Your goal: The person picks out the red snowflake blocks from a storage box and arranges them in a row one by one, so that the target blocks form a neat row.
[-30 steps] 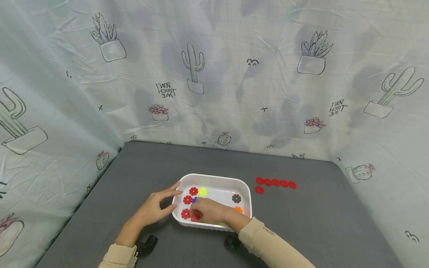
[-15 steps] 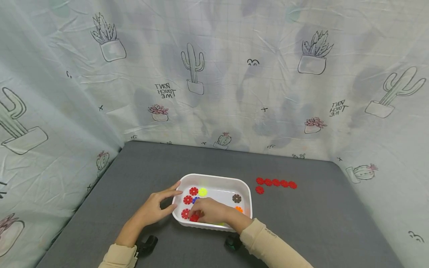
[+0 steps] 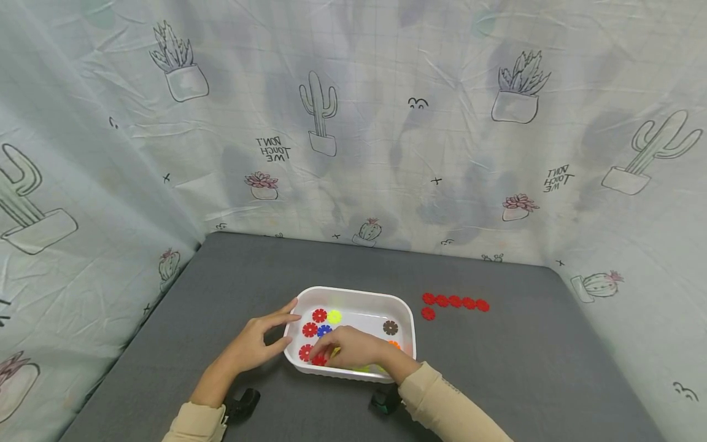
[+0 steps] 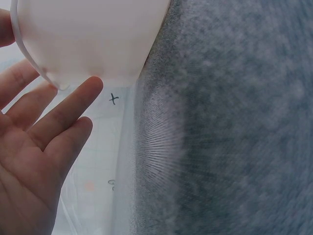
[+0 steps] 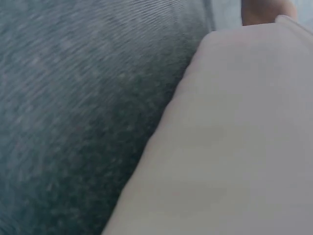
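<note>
A white tray (image 3: pixel 353 291) lies on the table with notched plastic discs inside. My left hand (image 3: pixel 255 336) rests at its left end, thumb and forefinger at the rim; in the left wrist view its fingers are spread and fairly straight, the lower two along the outer wall. My right hand (image 3: pixel 353 347) reaches over the near rim, its bent forefinger and thumb pinching a red notched disc (image 3: pixel 318 361) low in the tray. More red discs (image 3: pixel 310 329), a yellow disc (image 3: pixel 334 317) and a blue disc (image 3: pixel 323 331) lie nearby. The right wrist view shows mostly tray wall (image 5: pixel 215 132).
Right of the tray, several red discs form a row (image 3: pixel 455 301), with another red disc (image 3: pixel 428 314) below its left end. A brown disc (image 3: pixel 390 328) and an orange disc (image 3: pixel 393 344) lie in the tray's right part. A printed curtain (image 3: pixel 353 123) stands behind the grey table (image 3: pixel 248 264).
My right hand has shifted slightly, its forefinger and thumb spreading wider around the red disc, which has slid a little left. More of the blue disc shows. My left hand and the tray stay still.
</note>
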A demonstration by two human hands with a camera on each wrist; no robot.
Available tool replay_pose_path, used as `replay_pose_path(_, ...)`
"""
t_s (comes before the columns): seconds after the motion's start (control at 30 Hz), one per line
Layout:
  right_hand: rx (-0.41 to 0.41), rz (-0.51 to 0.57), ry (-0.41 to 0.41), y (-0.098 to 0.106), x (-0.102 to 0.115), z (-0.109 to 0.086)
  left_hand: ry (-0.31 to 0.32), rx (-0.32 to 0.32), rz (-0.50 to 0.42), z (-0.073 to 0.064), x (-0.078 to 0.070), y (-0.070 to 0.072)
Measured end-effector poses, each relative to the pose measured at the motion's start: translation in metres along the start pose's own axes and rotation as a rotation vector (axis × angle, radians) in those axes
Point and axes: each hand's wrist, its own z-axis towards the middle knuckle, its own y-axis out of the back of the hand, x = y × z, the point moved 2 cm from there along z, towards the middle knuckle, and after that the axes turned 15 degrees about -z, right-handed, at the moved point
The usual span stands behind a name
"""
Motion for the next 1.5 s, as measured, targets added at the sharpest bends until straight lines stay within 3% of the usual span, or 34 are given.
replay_pose_path(0.17, -0.008, 0.147, -0.040, 0.006, -0.001, -0.002, 0.000, -0.001, 0.003, 0.000, 0.000, 0.000)
replay_pose_path(0.4, -0.089, 0.292, -0.184, 0.012, -0.004, -0.008, -0.010, -0.003, 0.008, 0.000, 0.000, 0.001)
replay_pose_path(0.5, -0.122, 0.345, -0.206, 0.014, -0.006, -0.012, -0.009, -0.002, 0.007, 0.000, 0.000, 0.001)
replay_pose_path(0.77, -0.224, 0.452, -0.281, 0.028, -0.011, -0.034, 0.011, 0.005, 0.000, 0.001, -0.003, 0.000)
replay_pose_path(1.07, -0.473, 0.563, -0.397, 0.048, -0.031, -0.068, 0.024, 0.005, -0.013, 0.000, -0.003, 0.000)
replay_pose_path(1.5, -0.803, 0.649, -0.409, 0.054, -0.077, -0.114, 0.030, 0.006, -0.007, 0.001, -0.002, 0.001)
